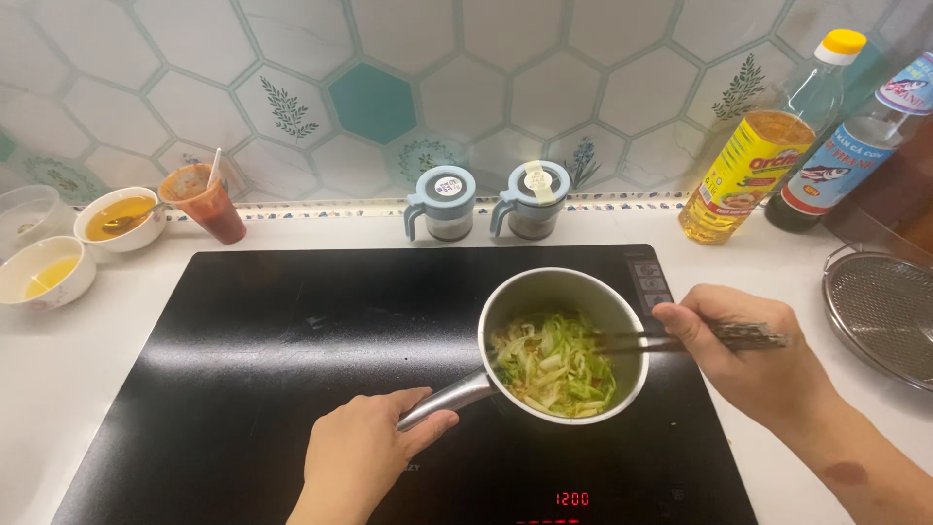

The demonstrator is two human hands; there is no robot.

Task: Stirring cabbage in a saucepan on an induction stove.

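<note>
At the lower centre of the frame, the left hand [362, 455] grips the end of the saucepan handle [445, 399], fingers curled around it and thumb on top. The handle's long axis runs from lower left up to the right, meeting the steel saucepan [627, 374] just right of centre on the black induction hob [253, 360], whose red display is lit at the lower edge. The right hand [743, 355], at centre right, pinches a pair of chopsticks [671, 340] between pressed-together fingers; the sticks lie almost level, tips pointing left into the shredded green vegetables [554, 365] inside the pan. Further back stand two lidded condiment jars [486, 202], small sauce bowls [58, 258] at upper left, bottles [777, 146] at upper right, and a wire strainer [880, 311] at right edge.
</note>
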